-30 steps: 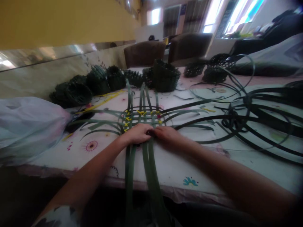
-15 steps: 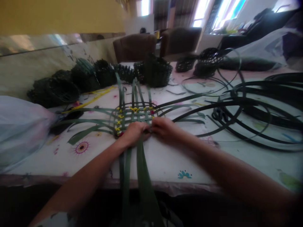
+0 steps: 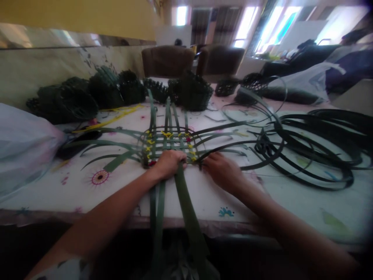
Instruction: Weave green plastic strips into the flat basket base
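Observation:
A flat woven base point(image 3: 171, 144) of green strips lies in the middle of the table, with yellow ties point(image 3: 167, 134) at its crossings and loose strip ends fanning out on all sides. My left hand point(image 3: 170, 163) is closed on the base's near edge, where a broad green strip point(image 3: 188, 204) comes out from under the fingers toward me. Just off the near right corner, my right hand point(image 3: 220, 169) has its fingers pinched at a thin dark green strip point(image 3: 223, 147) that arcs away to the right. The fingertips of both hands are partly hidden.
Coils of dark strip point(image 3: 320, 134) spread over the right of the table. Dark woven baskets point(image 3: 195, 91) line the back. White plastic bags stand at left point(image 3: 26, 147) and far right point(image 3: 311, 79). Yellow strips point(image 3: 116, 117) lie at back left. A person point(image 3: 349, 62) is at the far right.
My right hand has moved right, away from the left hand, and now lies beyond the base's near right corner. My left hand stays on the near edge. The view has shifted slightly.

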A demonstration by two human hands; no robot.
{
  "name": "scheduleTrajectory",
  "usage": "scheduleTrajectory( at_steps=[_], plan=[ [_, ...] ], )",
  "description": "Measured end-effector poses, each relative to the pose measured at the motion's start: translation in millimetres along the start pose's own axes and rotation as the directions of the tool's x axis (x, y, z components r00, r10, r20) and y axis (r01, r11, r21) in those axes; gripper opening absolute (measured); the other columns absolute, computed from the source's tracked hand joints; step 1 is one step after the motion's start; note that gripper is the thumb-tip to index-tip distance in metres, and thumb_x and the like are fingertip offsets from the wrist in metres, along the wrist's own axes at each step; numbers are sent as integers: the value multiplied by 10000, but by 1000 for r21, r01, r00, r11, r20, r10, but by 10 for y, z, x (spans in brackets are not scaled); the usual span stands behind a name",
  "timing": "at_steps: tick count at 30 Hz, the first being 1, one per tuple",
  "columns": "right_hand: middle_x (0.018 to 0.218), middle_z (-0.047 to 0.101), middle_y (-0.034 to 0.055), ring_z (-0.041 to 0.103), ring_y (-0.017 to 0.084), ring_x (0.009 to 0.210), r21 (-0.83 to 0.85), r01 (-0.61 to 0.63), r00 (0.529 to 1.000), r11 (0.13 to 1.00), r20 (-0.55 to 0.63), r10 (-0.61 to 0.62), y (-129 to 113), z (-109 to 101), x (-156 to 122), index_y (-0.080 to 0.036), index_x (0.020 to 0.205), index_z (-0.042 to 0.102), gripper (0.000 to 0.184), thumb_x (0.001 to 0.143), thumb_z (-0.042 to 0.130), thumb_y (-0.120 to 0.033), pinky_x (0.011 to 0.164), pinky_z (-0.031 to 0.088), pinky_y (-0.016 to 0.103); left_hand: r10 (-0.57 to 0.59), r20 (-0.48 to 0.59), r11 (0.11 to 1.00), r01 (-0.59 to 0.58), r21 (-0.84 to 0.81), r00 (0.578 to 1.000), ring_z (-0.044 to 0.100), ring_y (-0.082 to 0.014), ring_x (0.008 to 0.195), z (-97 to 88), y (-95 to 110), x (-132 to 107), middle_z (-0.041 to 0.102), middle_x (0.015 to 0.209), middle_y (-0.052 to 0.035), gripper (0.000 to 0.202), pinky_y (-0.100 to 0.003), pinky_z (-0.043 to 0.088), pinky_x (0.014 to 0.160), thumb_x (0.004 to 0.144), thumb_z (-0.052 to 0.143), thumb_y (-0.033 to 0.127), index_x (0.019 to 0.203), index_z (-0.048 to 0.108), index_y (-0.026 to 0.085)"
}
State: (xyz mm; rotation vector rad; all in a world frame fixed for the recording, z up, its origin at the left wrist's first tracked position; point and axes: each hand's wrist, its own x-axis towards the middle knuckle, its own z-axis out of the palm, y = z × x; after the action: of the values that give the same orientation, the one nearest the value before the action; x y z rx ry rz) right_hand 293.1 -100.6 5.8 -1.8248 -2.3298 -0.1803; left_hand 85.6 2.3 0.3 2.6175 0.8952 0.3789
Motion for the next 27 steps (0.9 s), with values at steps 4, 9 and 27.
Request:
scheduleTrajectory(
  at_steps=[4,9,27],
  plan=[
    [958,653,105,541,231,921,-77,58,998,995,5,-58,7,72,-39,-167,965,682,253,906,465,-52,746,366,321,1,0,1000,-1,18,1000,611,-174,768,-13,29,-7,712,829,-36,94,-251,390,668,802,609,209,791,698,180],
    [967,677,128,566,250,922,-190,75,997,979,1,-76,-116,11,-46,-144,916,667,273,813,472,18,782,340,360,6,-14,1000,-5,26,1000,628,-196,791,-13,33,-12,720,838,-48,123,-262,391,673,812,596,244,793,704,187],
    [860,704,126,692,247,793,-501,-86,890,861,349,292,-434,-1256,-96,-148,922,675,245,839,502,4,553,361,284,4,-75,1000,-5,-7,997,655,-209,816,71,-59,5,731,840,-39,136,-280,444,712,775,600,239,820,723,202]
  ],
)
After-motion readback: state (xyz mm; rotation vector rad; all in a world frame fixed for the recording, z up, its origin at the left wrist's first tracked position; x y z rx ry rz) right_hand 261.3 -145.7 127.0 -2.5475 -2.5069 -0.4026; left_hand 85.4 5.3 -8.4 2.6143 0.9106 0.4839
